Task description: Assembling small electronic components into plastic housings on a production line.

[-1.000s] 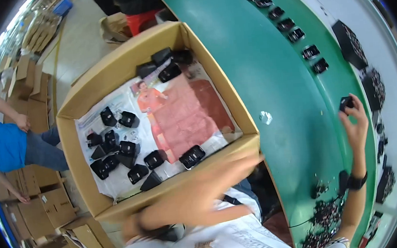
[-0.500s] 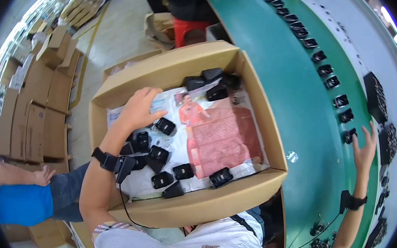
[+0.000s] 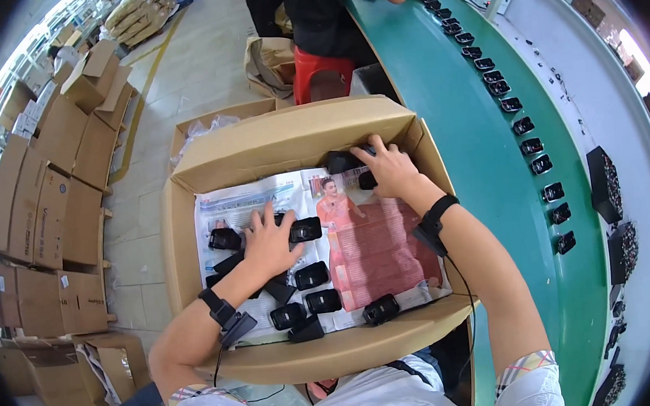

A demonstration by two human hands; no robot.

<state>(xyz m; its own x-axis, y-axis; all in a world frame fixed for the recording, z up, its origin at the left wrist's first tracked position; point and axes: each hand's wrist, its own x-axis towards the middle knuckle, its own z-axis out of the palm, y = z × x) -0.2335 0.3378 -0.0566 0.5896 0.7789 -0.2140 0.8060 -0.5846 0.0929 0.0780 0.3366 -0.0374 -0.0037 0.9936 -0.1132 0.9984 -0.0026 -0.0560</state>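
Observation:
A cardboard box (image 3: 307, 357) lined with printed newspaper (image 3: 255, 194) holds several black boxy plastic housings. My left hand (image 3: 267, 245) is low over the left cluster, fingers spread; one black housing (image 3: 306, 229) lies beside its thumb and index finger. Whether they touch it, I cannot tell. Below that hand are more housings, such as one (image 3: 312, 275) and another (image 3: 323, 301). My right hand (image 3: 390, 168) reaches into the far right corner, fingers spread over dark housings (image 3: 341, 160) that it partly covers. A lone housing (image 3: 381, 309) lies by the near wall.
Right of the box runs a green work surface (image 3: 488, 212) with a long row of black housings (image 3: 541, 165). Black trays of small parts (image 3: 604, 185) stand beyond. A co-worker in black (image 3: 335, 9) sits ahead by a red stool (image 3: 321, 72). Stacked cartons (image 3: 28, 213) fill the left.
My right hand has come from the row on the green surface into the box's far right corner. My left hand has moved nearer, over the housings. The bystander's arm at left has dropped lower.

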